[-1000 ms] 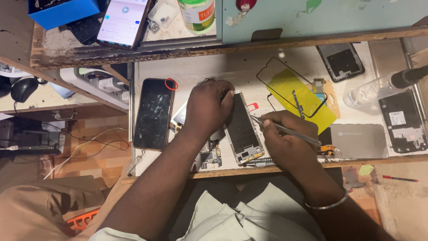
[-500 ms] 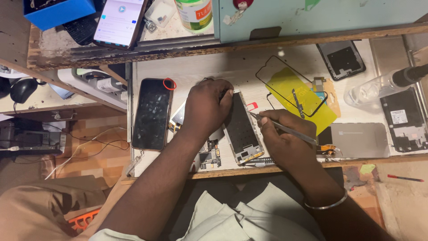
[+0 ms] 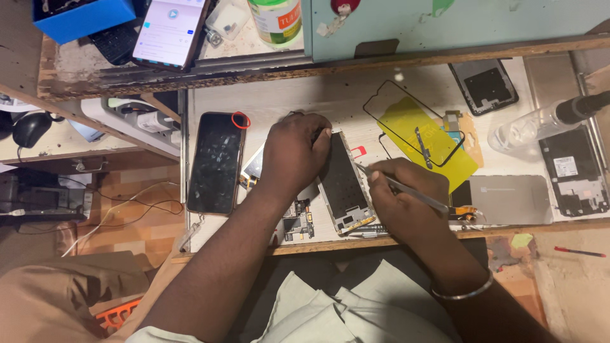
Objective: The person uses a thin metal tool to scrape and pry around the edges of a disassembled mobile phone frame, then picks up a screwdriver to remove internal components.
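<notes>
Phone frame (image 3: 343,184) sits stripped on the bench, left hand (image 3: 293,152) pressing flat on its edge, right hand (image 3: 406,197) pinching tweezers (image 3: 403,189) at its rim. Circuit board (image 3: 297,222) already out beside it; looks mid-teardown.

Both forearms reach forward side by side, left hand (image 3: 293,154) pressed down palm-flat, right hand (image 3: 406,203) curled in a pen-like grip.
</notes>
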